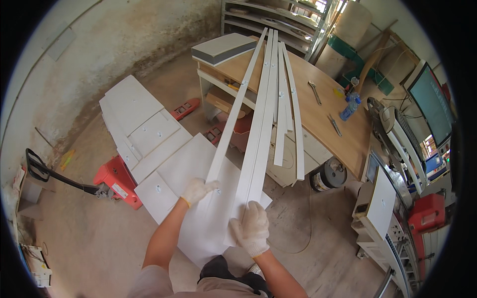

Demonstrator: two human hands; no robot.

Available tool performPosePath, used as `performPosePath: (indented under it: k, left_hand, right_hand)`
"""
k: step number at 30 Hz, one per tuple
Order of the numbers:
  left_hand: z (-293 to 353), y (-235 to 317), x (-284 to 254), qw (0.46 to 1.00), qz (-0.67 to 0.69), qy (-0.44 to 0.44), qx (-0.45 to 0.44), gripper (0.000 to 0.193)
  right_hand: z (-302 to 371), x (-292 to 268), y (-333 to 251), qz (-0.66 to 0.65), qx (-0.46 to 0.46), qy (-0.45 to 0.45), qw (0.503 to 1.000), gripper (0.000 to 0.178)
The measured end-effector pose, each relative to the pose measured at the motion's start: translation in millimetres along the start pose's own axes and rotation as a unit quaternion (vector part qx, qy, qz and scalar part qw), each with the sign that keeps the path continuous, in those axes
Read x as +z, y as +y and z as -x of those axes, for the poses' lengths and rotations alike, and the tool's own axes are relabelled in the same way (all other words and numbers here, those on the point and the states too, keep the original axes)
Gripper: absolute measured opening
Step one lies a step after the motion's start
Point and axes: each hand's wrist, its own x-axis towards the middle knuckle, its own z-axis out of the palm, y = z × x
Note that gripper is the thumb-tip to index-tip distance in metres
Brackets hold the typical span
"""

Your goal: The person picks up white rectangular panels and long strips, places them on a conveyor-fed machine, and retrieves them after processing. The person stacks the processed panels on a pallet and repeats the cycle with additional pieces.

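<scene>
Both of my hands wear white knit gloves. My left hand (198,192) is closed at the near end of a narrow white strip (229,130), which runs away from me up onto the wooden table (325,116). Beside it, a pair of longer white strips (259,124) lies side by side, and my right hand (252,229) grips their near right edge with curled fingers. Farther right, several shorter white strips (298,134) jut over the table's front edge, untouched. Below my hands spread large white panels (166,191), some with small stickers.
A red pallet truck (118,184) with a black handle stands under the panels. On the table are a white-topped block (223,47), a wrench (314,93), pliers (334,125) and a blue bottle (351,107). A black bucket (329,175) and a monitor (431,102) are at right.
</scene>
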Motion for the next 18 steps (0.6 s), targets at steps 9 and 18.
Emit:
performPosePath:
  k: [9, 18]
  left_hand:
    - [177.0, 46.9, 26.7, 0.999, -0.052, 0.013, 0.000, 0.059]
    - [189.1, 41.4, 87.1, 0.962, -0.118, 0.172, 0.179, 0.063]
  right_hand:
    - [-112.9, 48.5, -60.1, -0.594, 0.336, -0.097, 0.724, 0.045]
    - [-107.5, 44.0, -45.5, -0.412, 0.300, -0.049, 0.859, 0.037]
